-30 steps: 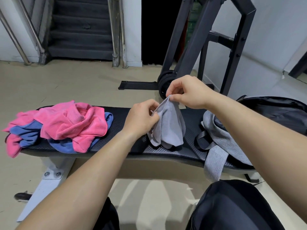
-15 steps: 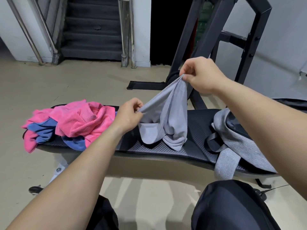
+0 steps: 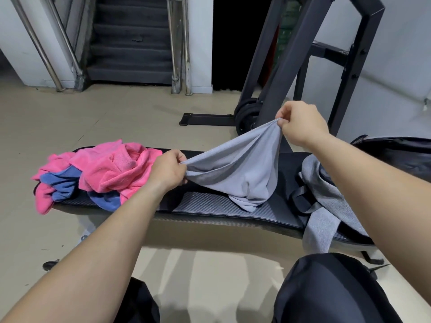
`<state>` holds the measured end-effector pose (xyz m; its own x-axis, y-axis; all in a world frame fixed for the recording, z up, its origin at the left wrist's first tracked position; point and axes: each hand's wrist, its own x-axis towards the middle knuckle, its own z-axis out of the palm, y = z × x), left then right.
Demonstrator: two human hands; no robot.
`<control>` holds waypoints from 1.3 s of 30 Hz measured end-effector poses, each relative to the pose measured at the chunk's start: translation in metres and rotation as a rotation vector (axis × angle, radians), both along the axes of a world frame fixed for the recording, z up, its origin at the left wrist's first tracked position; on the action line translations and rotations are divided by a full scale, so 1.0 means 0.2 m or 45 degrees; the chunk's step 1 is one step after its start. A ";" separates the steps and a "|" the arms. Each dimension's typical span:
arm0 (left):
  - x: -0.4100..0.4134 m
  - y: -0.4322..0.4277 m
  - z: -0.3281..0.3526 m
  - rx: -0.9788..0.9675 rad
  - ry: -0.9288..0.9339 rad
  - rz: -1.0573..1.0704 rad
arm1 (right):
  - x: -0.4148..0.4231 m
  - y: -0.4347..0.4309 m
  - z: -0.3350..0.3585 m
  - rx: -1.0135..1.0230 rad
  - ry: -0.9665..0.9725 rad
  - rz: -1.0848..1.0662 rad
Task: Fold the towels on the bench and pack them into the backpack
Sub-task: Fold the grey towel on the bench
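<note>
A grey towel [image 3: 242, 173] hangs stretched between both hands above the black bench [image 3: 205, 206]. My left hand [image 3: 169, 170] pinches its left corner low over the bench. My right hand [image 3: 300, 124] pinches the other corner, held higher and to the right. The towel's lower part sags and touches the bench pad. A heap of pink towels [image 3: 112, 169] and blue towels [image 3: 63, 183] lies crumpled on the bench's left end. The grey and black backpack [image 3: 331, 190] lies on the right end, its straps hanging over the front edge.
A black weight rack [image 3: 291, 66] with plates [image 3: 247, 115] stands behind the bench. Stairs with metal railings [image 3: 130, 43] lie farther back. Tan floor [image 3: 93, 117] surrounds the bench. My knees in dark trousers [image 3: 331, 290] are at the bottom.
My hands have moved apart, spreading the grey towel wider. The left hand went left and down toward the pink heap; the right hand stayed raised on the right.
</note>
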<state>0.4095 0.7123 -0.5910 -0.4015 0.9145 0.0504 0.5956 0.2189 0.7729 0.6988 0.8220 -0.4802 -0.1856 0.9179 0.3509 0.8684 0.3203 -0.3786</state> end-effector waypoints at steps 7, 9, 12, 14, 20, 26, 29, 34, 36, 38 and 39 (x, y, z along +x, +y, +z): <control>-0.01 -0.03 0.06 0.171 -0.293 0.023 | 0.06 0.06 -0.08 -0.039 -0.067 -0.179; -0.03 -0.05 0.07 0.193 -0.239 -0.071 | 0.08 0.06 -0.10 -0.043 -0.106 -0.209; -0.02 -0.08 0.07 0.143 -0.001 -0.240 | 0.09 0.07 -0.13 -0.064 -0.124 -0.221; -0.01 -0.10 0.08 0.097 0.148 -0.280 | 0.09 0.07 -0.16 -0.078 -0.140 -0.217; 0.04 -0.11 0.11 0.012 0.305 -0.252 | 0.09 0.08 -0.20 -0.090 -0.177 -0.223; 0.05 -0.10 0.10 0.086 0.425 -0.350 | 0.13 0.09 -0.23 -0.145 -0.230 -0.258; 0.05 -0.10 0.13 0.258 0.346 -0.233 | 0.15 0.07 -0.21 -0.147 -0.225 -0.262; 0.03 -0.08 0.25 0.367 0.393 -0.112 | 0.16 0.02 -0.04 -0.119 -0.190 -0.215; 0.02 -0.06 0.40 0.431 0.421 -0.047 | 0.15 -0.01 0.08 -0.088 -0.135 -0.185; 0.00 -0.04 0.58 0.539 0.530 0.027 | 0.14 -0.05 0.21 -0.045 -0.034 -0.155; -0.01 -0.04 0.68 0.580 0.621 0.046 | 0.14 -0.07 0.27 -0.008 0.027 -0.139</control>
